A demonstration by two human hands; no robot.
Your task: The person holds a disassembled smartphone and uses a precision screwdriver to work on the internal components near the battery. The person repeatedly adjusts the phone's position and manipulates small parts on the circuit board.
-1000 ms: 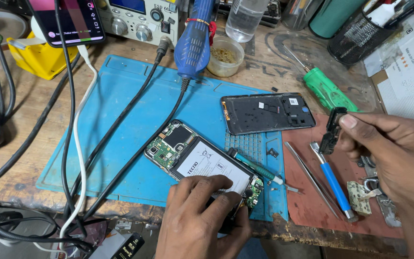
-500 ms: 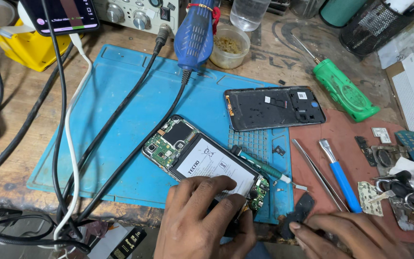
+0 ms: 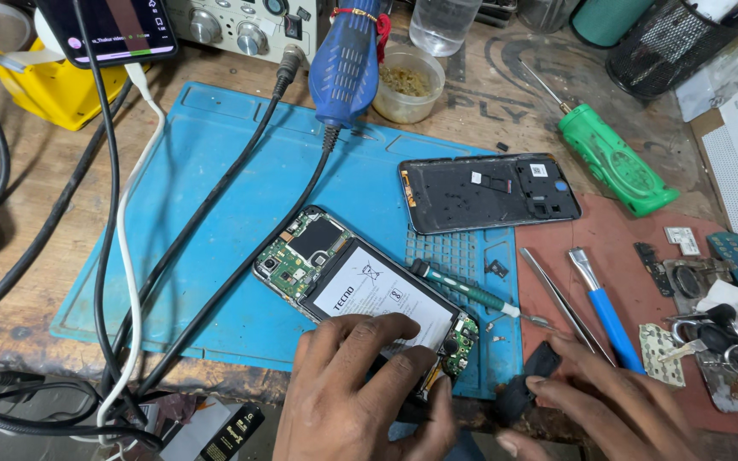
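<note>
Head view looks down on an opened phone lying diagonally on a blue work mat, its back off so the green circuit board and the white-labelled battery show. The left hand rests on the phone's lower end, fingers spread and pressed flat on the battery and the bottom board, gripping nothing. The right hand sits at the bottom edge of the red mat, its fingertips pinched on a small black part.

Half a second ago the right hand lay lower and nearer the frame's bottom with the same black piece; a second ago it was raised at the far right, holding that piece up above the red mat. The left hand has kept its place on the phone throughout.

Just beside the phone's right side lies a thin dark-green screwdriver, its tip pointing at the red mat. Beyond it the phone's black back frame lies flat across the edge of both mats. On the red mat are metal tweezers and a blue-handled tool, side by side. A green-handled screwdriver lies on the bare wooden bench farther back. A blue hot-air handle hangs over the blue mat's far edge, its black cable trailing across the mat, near a small round tub.
</note>
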